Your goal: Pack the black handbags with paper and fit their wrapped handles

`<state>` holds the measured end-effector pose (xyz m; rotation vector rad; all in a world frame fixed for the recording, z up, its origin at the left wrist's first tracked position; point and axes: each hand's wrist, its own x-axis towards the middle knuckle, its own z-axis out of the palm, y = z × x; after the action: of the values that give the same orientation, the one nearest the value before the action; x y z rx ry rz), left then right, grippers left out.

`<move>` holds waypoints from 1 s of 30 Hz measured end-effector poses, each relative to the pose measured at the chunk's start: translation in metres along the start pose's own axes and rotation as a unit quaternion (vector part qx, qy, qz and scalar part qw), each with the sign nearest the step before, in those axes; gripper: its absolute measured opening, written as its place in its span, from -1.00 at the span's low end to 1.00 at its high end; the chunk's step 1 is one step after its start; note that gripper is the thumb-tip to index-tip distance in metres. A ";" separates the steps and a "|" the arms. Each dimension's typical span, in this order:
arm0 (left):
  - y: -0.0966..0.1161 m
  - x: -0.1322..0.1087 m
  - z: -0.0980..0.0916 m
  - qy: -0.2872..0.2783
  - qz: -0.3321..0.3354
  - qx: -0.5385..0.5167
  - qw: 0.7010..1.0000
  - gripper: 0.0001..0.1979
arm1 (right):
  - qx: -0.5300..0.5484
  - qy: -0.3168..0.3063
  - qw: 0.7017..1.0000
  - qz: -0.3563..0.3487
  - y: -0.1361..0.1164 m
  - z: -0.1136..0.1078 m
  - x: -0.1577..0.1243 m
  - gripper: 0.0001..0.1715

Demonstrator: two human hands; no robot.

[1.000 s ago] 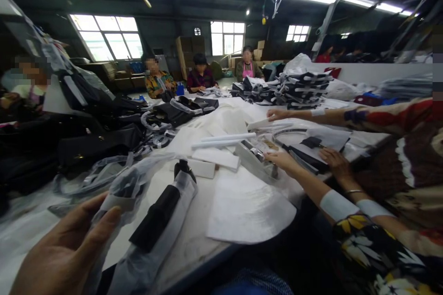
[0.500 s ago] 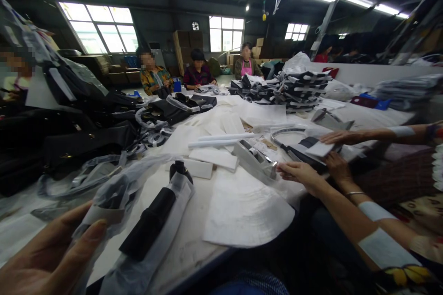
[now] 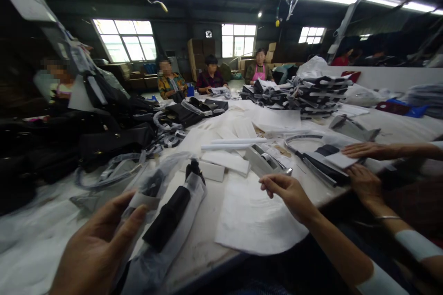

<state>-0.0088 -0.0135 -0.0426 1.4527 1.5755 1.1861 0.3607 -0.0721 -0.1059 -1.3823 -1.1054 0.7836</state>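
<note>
My left hand [image 3: 104, 239], at the lower left, grips a dark bag handle [image 3: 152, 184] wrapped in clear plastic, with a pale band under the thumb. Beside it lies a black strap piece [image 3: 168, 216], partly sleeved in thin white wrap. My right hand [image 3: 287, 196] is raised over a stack of white foam sheets [image 3: 256, 221], its thumb and fingers pinched together. Whether anything small is between those fingertips I cannot make out. Just beyond that hand stands a grey tape dispenser [image 3: 265, 161].
At the right, a co-worker's hands [image 3: 367, 150] press a white pad on a black bag piece [image 3: 323, 168]. Black bags [image 3: 114, 145] pile at the left. Wrapped dark pieces [image 3: 320, 94] are stacked at the back. White rolls [image 3: 235, 144] lie mid-table. Several people sit across.
My right hand has come away from the tape dispenser, nearer to me and leftward. My left hand keeps its hold on the wrapped handle. The view has swung left.
</note>
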 end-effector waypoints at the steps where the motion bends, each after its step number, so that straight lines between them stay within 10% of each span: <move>1: 0.002 -0.002 0.001 -0.020 0.002 -0.019 1.000 -0.33 | 0.026 -0.043 0.999 -0.017 -0.014 0.021 -0.002 -0.63; 6: 0.007 -0.008 0.005 -0.052 0.069 -0.057 0.995 -0.46 | 0.118 -0.210 0.967 -0.077 -0.066 0.110 -0.009 -0.72; 11: 0.007 -0.010 0.005 -0.075 0.115 -0.071 0.988 -0.60 | 0.131 -0.246 0.951 -0.134 -0.087 0.155 -0.010 -0.74; 22: 0.011 -0.013 0.005 -0.079 0.138 -0.091 0.983 -0.66 | 0.039 -0.182 0.967 -0.174 -0.096 0.176 -0.014 -0.24; 30: 0.011 -0.015 0.000 -0.114 0.118 -0.128 0.978 -0.64 | 0.130 -0.237 0.961 -0.063 -0.089 0.181 0.002 0.08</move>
<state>-0.0029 -0.0283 -0.0340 1.5690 1.0754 1.2535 0.1778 -0.0140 -0.0427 -0.9125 -1.3840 1.1574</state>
